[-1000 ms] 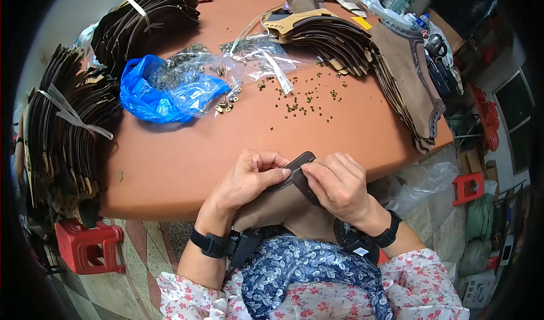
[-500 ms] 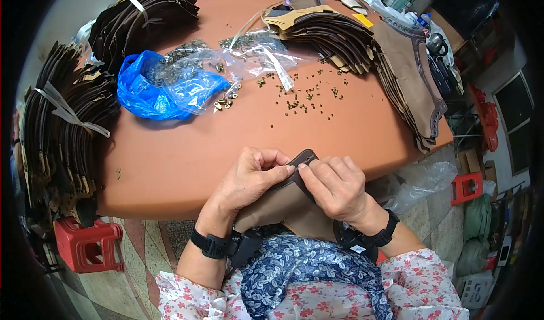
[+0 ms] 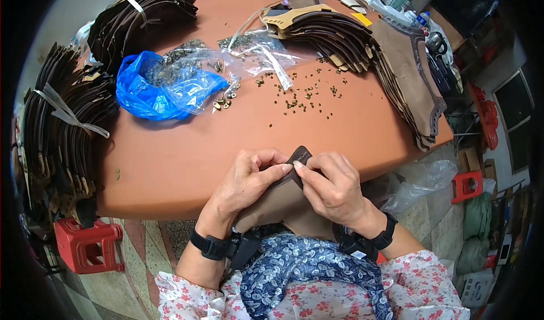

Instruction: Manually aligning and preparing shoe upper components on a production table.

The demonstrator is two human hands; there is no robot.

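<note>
A brown leather shoe upper [image 3: 277,209] with a darker edge strip [image 3: 302,153] is held over my lap, near the front edge of the table. My left hand [image 3: 241,184] is closed on the strip, its thumb pressing on top. My right hand [image 3: 334,189] pinches the same strip from the other side, thumb and forefinger close to the left thumb tip. Any small part between those fingertips is too small to make out. Beyond my hands, small brass-coloured metal fittings [image 3: 294,103] are scattered on the orange tabletop [image 3: 187,155].
Bundles of dark uppers stand at left, one tied with a white strip [image 3: 62,107]. A blue plastic bag [image 3: 133,96] lies beside larger metal pieces [image 3: 222,103]. Fanned uppers [image 3: 328,34] and a brown stack [image 3: 405,65] fill the right. Red stools [image 3: 85,252] stand below.
Both hands stay on the upper. My right hand has shifted slightly left, its fingers more bent in a tighter pinch, and the strip's tip has moved slightly left and up.
</note>
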